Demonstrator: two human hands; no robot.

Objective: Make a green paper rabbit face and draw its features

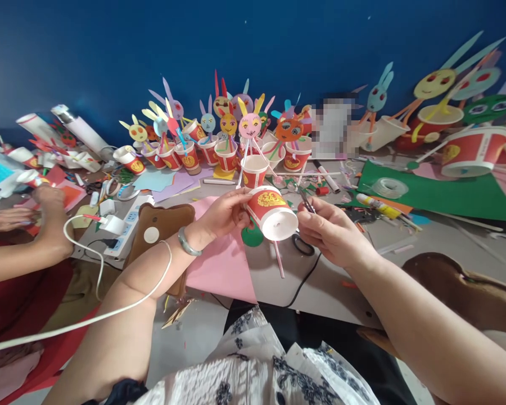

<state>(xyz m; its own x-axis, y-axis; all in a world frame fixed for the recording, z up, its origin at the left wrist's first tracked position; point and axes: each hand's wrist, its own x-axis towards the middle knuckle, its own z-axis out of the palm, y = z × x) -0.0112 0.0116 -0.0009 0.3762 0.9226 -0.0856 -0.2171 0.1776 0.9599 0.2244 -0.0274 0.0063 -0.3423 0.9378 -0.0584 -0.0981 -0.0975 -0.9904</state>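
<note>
Over the table, a red paper cup [266, 203] with a yellow print is tipped on its side, its white base facing me. My left hand [230, 211] grips it by the left side, fingers closed. Just right of the cup, my right hand [331, 230] is closed around a slim dark pointed tool [307, 201] whose kind I cannot make out. The tool's tip is up and close to the cup. Below the cup, a pink striped straw [279, 260] slants down. A green paper disc [252, 236] shows under the cup, and a black looped handle [302, 245] lies beside my right hand.
Several cup figures with paper rabbit heads [249, 126] line the back by the blue wall. Pink paper [219, 264] and a brown cushioned pad [152, 247] lie left, near a power strip [130, 225]. Green card [438, 191] and a tape roll [390, 188] lie right. Another person's arm [46, 236] reaches in left.
</note>
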